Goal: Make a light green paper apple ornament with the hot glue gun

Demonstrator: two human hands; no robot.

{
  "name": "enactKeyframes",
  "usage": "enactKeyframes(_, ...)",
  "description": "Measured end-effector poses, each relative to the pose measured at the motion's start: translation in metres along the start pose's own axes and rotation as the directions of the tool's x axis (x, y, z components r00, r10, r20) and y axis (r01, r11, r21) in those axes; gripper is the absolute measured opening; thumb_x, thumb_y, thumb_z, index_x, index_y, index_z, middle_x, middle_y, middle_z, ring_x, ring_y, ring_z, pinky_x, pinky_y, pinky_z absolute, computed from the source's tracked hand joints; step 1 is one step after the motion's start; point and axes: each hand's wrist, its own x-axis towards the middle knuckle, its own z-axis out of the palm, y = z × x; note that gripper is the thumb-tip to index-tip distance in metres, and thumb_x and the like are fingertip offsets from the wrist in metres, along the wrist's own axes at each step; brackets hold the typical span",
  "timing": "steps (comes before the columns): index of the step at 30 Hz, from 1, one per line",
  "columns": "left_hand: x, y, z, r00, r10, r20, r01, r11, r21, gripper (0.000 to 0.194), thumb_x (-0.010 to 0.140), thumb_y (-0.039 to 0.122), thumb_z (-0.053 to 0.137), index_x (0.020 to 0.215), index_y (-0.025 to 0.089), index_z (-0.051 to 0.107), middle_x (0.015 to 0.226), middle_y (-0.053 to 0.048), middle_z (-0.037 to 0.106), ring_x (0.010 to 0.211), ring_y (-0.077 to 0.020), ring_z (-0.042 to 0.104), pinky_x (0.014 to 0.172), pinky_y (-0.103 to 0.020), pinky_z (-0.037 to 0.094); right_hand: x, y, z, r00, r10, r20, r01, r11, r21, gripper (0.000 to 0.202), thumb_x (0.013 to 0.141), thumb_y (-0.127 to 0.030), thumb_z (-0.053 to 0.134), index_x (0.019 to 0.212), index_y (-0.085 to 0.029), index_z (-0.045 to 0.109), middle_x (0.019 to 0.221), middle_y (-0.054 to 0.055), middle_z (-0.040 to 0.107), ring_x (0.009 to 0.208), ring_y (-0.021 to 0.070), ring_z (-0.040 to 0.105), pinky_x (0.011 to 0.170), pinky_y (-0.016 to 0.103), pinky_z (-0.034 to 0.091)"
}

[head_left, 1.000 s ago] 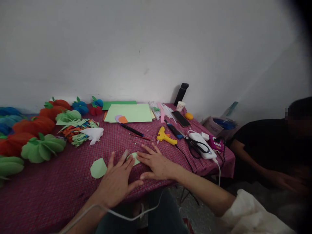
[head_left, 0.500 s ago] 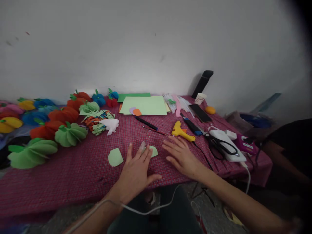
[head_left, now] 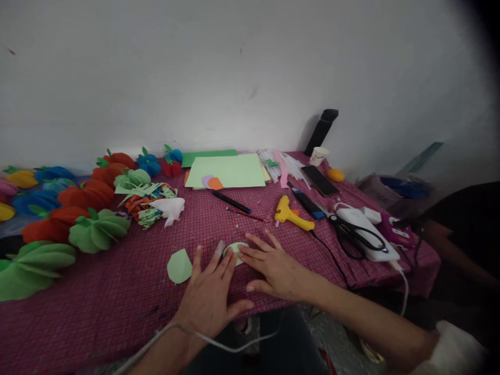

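A light green paper piece [head_left: 236,252] lies on the checked tablecloth, partly covered by fingers of both hands. My left hand [head_left: 211,294] is spread flat, its fingertips at the left edge of that piece; one finger has a pale wrapping. From the right, my right hand [head_left: 275,266] rests open, with fingertips on the same piece. Another light green piece [head_left: 179,266], rounded with a pointed top, lies left of my left hand. A yellow glue gun [head_left: 292,214] sits beyond my right hand. Neither hand grips anything.
Paper pumpkins [head_left: 99,229] crowd the left side, near paper scraps [head_left: 146,203]. Behind are green sheets [head_left: 226,171], a black pen [head_left: 232,201] and glue sticks [head_left: 295,165]. Scissors [head_left: 353,234], a phone [head_left: 320,180] and a white power bank [head_left: 361,237] stand right. A cable crosses my left wrist.
My right hand has moved left onto the green piece, closing the gap to my left hand. The whole view has shifted slightly.
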Motion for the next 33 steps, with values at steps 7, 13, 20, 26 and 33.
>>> enactKeyframes(7,0.005,-0.002,0.001,0.999,-0.03,-0.041,0.032,0.998,0.051,0.07,0.08,0.067,0.031,0.126,0.018,0.05,0.134,-0.011,0.048,0.13,-0.0349,0.031,0.103,-0.065,-0.002,0.004,-0.003,-0.002,1.0,0.023,-0.018,-0.023,0.999,-0.04,0.061,0.088,-0.056,0.036,0.136,-0.019,0.037,0.142,0.007,0.039,0.137,0.0227,0.017,0.109,0.052,0.001)
enactKeyframes(13,0.01,-0.011,-0.007,0.99,-0.094,-0.108,0.106,0.987,0.119,0.057,0.082,0.059,0.038,0.124,0.023,0.053,0.132,-0.009,0.051,0.127,-0.036,0.035,0.102,-0.066,0.001,-0.02,0.023,-0.023,0.972,0.084,-0.219,-0.095,0.995,-0.039,0.051,0.088,-0.048,0.043,0.132,-0.021,0.043,0.14,0.006,0.043,0.134,0.0206,0.025,0.108,0.045,0.019)
enactKeyframes(20,0.004,-0.011,-0.012,0.976,-0.157,-0.15,0.182,0.968,0.171,0.051,0.083,0.05,0.044,0.125,0.022,0.052,0.134,-0.009,0.049,0.129,-0.0345,0.033,0.104,-0.062,0.005,-0.05,0.087,-0.042,0.858,0.409,-0.311,-0.466,0.875,-0.135,0.055,0.079,-0.029,0.053,0.13,-0.012,0.044,0.132,0.013,0.049,0.12,0.0246,0.045,0.102,0.041,0.034)
enactKeyframes(26,0.008,-0.007,-0.011,0.98,-0.156,-0.124,0.176,0.968,0.18,0.046,0.085,0.044,0.046,0.124,0.022,0.052,0.135,-0.01,0.048,0.13,-0.0341,0.03,0.105,-0.059,0.01,-0.034,0.108,-0.033,0.837,0.505,-0.209,-0.542,0.817,-0.198,0.061,0.071,-0.025,0.054,0.129,-0.008,0.044,0.131,0.018,0.048,0.115,0.029,0.05,0.096,0.041,0.039)
enactKeyframes(33,0.002,0.003,-0.018,0.964,-0.216,-0.152,0.239,0.959,0.153,0.037,0.088,0.028,0.044,0.124,0.021,0.052,0.135,-0.01,0.048,0.12,-0.0301,0.044,0.093,-0.049,0.036,-0.027,0.118,-0.028,0.831,0.523,-0.19,-0.556,0.795,-0.241,0.062,0.064,-0.011,0.051,0.125,-0.007,0.047,0.122,0.017,0.054,0.111,0.0281,0.052,0.095,0.037,0.04)
